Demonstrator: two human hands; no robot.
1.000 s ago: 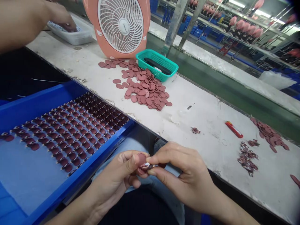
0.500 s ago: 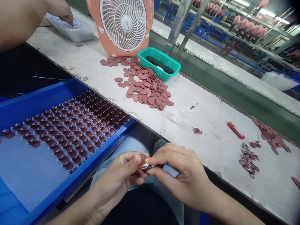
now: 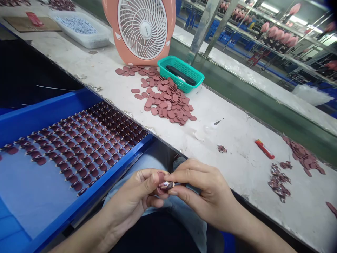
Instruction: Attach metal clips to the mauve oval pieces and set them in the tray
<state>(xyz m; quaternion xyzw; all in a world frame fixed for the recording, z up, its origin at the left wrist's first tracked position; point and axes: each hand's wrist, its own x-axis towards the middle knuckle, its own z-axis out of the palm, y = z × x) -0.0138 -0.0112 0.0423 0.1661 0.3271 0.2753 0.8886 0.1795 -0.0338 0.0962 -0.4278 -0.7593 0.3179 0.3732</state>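
Between my hands, above my lap, is a small reddish-brown piece (image 3: 161, 177) with a dark and white part on it. My left hand (image 3: 142, 193) pinches the reddish-brown piece between thumb and fingers. On the other side, the thumb and index finger of my right hand (image 3: 200, 189) are closed at the dark and white part (image 3: 166, 185). Fingertips hide some of the piece. To the left, a blue tray (image 3: 131, 159) holds rows of similar reddish-brown pieces with dark tops (image 3: 76, 185).
A pile of reddish-brown ovals (image 3: 168, 102) lies on the table (image 3: 223, 172) beside a green basket (image 3: 198, 78) and an orange fan (image 3: 117, 38). Farther left stands a white bin (image 3: 101, 43). Rightward are a red tube (image 3: 264, 149), dark small parts (image 3: 279, 181) and more ovals (image 3: 305, 156).
The other person's arm over the white bin has left the view. My right fingertips have shifted slightly, showing more of the dark and white part. The view has moved slightly.
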